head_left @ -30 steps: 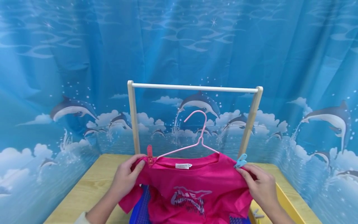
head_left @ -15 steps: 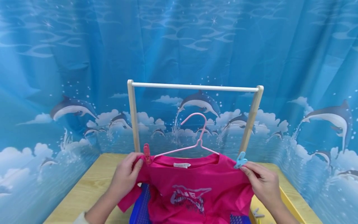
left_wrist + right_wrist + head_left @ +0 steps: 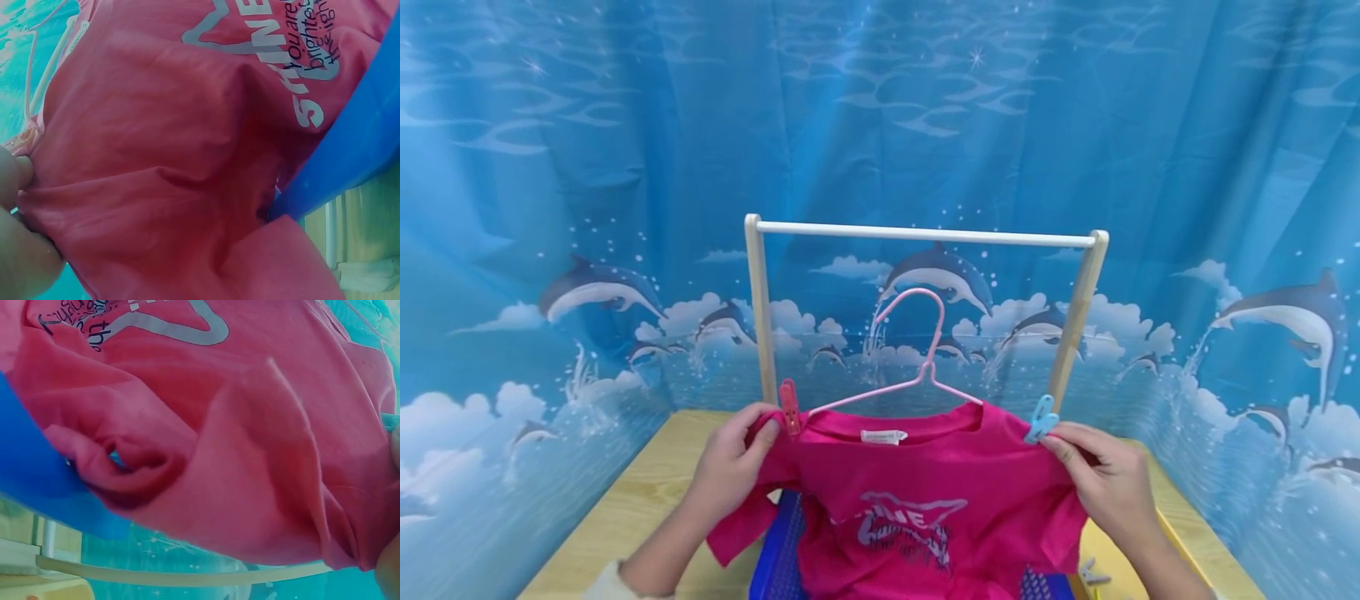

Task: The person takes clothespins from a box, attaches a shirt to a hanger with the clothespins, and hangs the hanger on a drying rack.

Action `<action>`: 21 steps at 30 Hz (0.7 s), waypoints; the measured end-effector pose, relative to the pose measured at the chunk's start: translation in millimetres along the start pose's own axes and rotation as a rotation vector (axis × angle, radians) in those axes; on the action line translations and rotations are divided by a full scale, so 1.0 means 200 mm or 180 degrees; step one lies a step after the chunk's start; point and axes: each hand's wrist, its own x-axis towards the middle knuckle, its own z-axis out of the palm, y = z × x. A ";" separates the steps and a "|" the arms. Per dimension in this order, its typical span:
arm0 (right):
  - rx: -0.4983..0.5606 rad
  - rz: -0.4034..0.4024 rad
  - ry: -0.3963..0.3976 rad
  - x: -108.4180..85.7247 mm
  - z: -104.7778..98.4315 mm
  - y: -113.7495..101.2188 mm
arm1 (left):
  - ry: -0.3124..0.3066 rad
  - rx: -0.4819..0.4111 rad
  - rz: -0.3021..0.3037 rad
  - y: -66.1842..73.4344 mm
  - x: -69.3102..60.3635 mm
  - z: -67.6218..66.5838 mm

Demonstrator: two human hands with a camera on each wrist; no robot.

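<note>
A bright pink T-shirt (image 3: 925, 475) hangs on a pink wire hanger (image 3: 891, 388), whose hook points up and to the left. My left hand (image 3: 733, 458) pinches the shirt's left shoulder beside a red clothespin (image 3: 790, 407). At the other shoulder my right hand (image 3: 1105, 479) pinches the cloth, its fingertips right by a light blue clothespin (image 3: 1041, 419). In the left wrist view, thumb and finger (image 3: 25, 231) hold the edge of the shirt (image 3: 144, 125). The right wrist view shows the sleeve (image 3: 250, 487) hanging in folds.
Behind the shirt stands a rack with a white bar (image 3: 925, 234) and wooden posts. A blue basket (image 3: 775, 554) lies under the shirt. To the right, a yellow tray (image 3: 1120, 550) holds a grey clothespin (image 3: 1093, 573). A dolphin-print curtain surrounds the wooden table (image 3: 647, 475).
The shirt and hanger have shifted slightly left, and over the last half second both hands have raised them a little. Both hands keep their hold on the shoulders.
</note>
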 end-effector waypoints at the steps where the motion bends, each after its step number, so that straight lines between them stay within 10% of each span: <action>1: -0.0005 -0.0009 -0.0010 0.01 -0.01 -0.01 | -0.0009 -0.0021 -0.0001 0.00 0.00 0.00; 13: -0.0120 -0.0163 0.0044 0.14 -0.10 -0.10 | 0.0157 -0.0040 0.0463 0.07 0.07 -0.05; 21: -0.0139 0.0042 0.0058 0.13 -0.11 -0.12 | 0.0086 0.0086 0.0365 0.09 0.06 -0.06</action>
